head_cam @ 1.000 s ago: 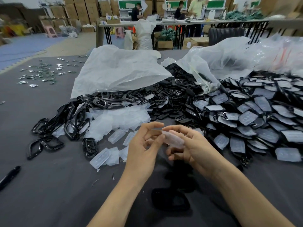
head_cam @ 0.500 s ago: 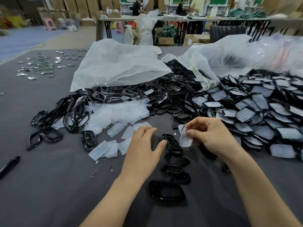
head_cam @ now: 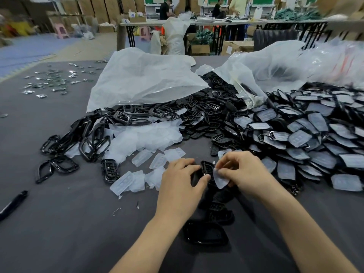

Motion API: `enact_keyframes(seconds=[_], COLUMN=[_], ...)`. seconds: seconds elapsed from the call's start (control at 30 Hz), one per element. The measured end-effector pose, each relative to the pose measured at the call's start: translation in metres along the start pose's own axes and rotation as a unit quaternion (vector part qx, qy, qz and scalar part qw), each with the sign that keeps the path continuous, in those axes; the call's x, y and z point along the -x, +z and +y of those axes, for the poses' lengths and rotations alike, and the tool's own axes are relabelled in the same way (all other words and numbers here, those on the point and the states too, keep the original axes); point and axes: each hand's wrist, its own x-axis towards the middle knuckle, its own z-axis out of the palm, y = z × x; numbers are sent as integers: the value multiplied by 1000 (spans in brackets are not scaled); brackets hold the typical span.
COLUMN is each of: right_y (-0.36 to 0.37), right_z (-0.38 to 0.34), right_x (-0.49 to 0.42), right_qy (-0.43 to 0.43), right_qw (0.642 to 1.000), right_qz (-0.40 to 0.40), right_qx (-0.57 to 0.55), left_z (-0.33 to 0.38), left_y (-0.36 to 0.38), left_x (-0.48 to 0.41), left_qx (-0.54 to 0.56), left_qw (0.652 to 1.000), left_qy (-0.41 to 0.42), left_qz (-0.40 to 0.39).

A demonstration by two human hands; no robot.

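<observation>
My right hand [head_cam: 244, 172] pinches a small translucent silicone pad [head_cam: 220, 179] by its top edge, just above the grey table. My left hand [head_cam: 180, 184] grips a black slotted key-shell piece [head_cam: 206, 168] between thumb and fingers, right beside the pad. The two hands nearly touch over the table's middle. A few more black shell pieces [head_cam: 218, 213] lie under and below the hands, partly hidden, and a glossy black shell [head_cam: 205, 234] lies between my forearms.
Loose translucent pads [head_cam: 141, 136] and black frames [head_cam: 86, 140] lie to the left. A large heap of padded black shells [head_cam: 315, 138] fills the right. Two plastic bags [head_cam: 145, 79] lie behind. A black pen [head_cam: 13, 203] sits at the left edge. People work at far tables.
My hands have parted and lowered toward the table. The left hand let go of the pad and took hold of a black shell piece. The right hand kept the pad and brought it beside that piece.
</observation>
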Motion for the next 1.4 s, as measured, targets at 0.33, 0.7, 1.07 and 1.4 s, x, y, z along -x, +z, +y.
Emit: enact_keyframes(seconds=[0.33, 0.7, 1.07, 1.4], right_y=[14, 27, 10, 17], right_z=[0, -6, -10, -18], right_x=[0, 3, 3, 9], right_qy=[-11, -60, -117, -159], right_qw=[999, 987, 982, 975], right_qz=[32, 81, 83, 130], right_qx=[-24, -128, -122, -88], left_z=[7, 13, 12, 12], left_y=[-3, -8, -8, -5], left_x=[2, 0, -4, -3], left_qx=[59, 295, 460, 411], left_qw=[998, 949, 871, 902], left_qy=[-26, -110, -173, -129], left_qz=[16, 6, -9, -27])
